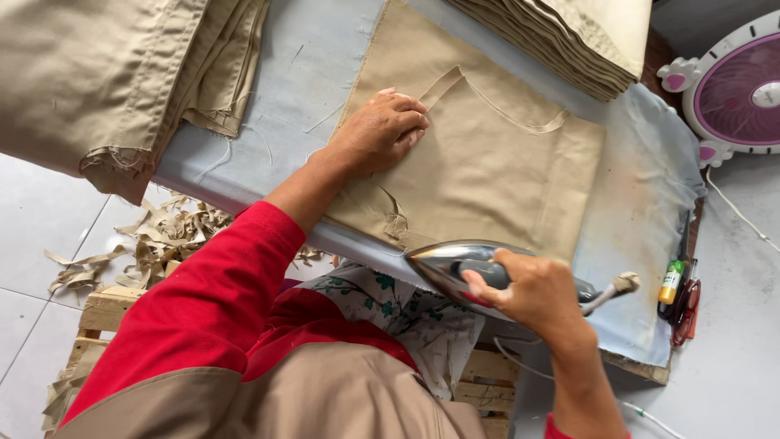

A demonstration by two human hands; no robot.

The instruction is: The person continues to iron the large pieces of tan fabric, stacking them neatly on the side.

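Currently, the left hand [380,130] lies flat, fingers extended, pressing the khaki fabric panel [487,162] spread across the ironing board [309,65]. The right hand [532,293] is closed around the handle of the electric iron [455,264], which sits at the panel's near edge. Stacked khaki pieces [569,41] occupy the board's far edge.

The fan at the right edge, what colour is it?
The fan is white with a pink grille, seen in the head view.
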